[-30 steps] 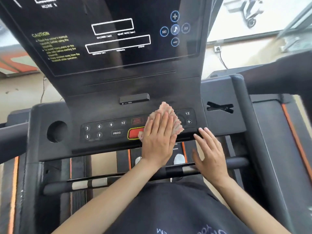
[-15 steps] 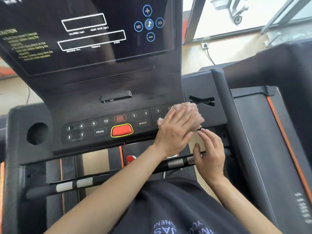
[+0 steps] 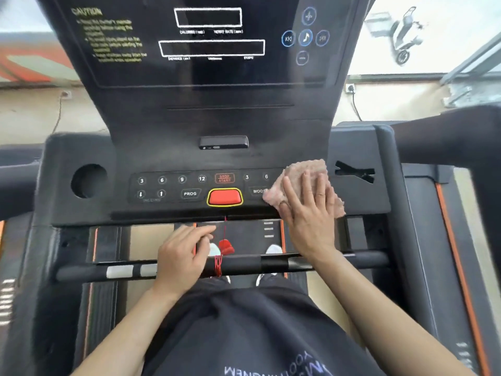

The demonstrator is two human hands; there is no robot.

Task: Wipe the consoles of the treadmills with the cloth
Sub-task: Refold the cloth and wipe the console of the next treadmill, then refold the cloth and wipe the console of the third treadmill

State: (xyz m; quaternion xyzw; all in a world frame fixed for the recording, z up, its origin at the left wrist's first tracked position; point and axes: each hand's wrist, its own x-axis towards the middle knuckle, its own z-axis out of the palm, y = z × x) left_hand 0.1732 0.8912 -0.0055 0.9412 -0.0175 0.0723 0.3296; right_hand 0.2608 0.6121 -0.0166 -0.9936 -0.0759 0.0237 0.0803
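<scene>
1. Head view: treadmill console [image 3: 168,158], black, with a round cup hole [image 3: 88,181] near its left edge.
2. Left hand [image 3: 181,256] sits below the console's front edge, over the handlebar [image 3: 244,263]; fingers loosely curled, clamped on nothing visible.
3. Red button [image 3: 224,197] at centre of the key panel, uncovered; red safety cord [image 3: 218,264] wound on the handlebar below it.
4. Right hand [image 3: 309,210] lies flat, fingers spread, pressing the pink cloth [image 3: 306,169] onto the right end of the key panel.
5. Cloth covers the keys right of "6" and part of "MODE"; its far edge stops just left of the cross-shaped slot [image 3: 355,172].
</scene>
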